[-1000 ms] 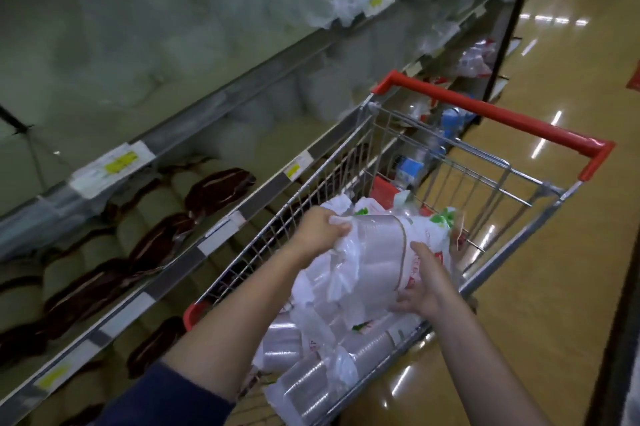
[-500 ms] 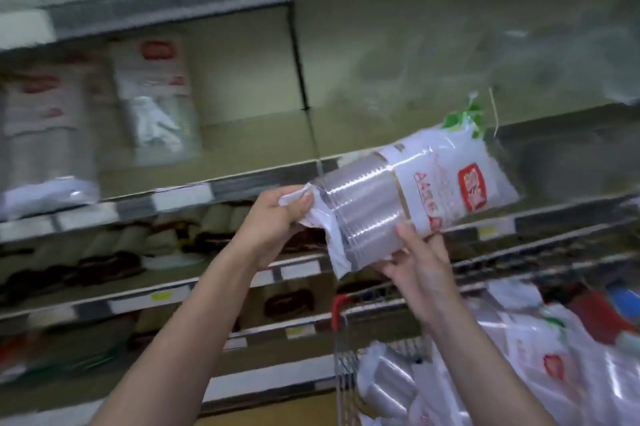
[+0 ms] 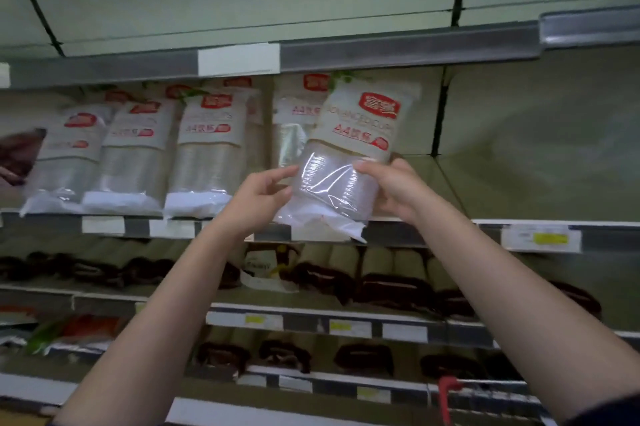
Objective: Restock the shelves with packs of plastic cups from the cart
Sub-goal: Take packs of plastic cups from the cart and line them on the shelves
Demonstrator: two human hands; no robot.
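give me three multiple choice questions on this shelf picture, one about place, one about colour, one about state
1. Where is the pack of cups being held?
A. inside the cart
B. at the front edge of the shelf, right of the row of packs
C. on the floor

2. What colour is the logo on the pack?
A. red
B. blue
C. black

3. How is the pack held?
A. left hand only
B. right hand only
C. both hands

Answers: 1 B, it is upright at the shelf edge beside the others; 2 A, a red badge sits near its top; 3 C, one hand is on each side.
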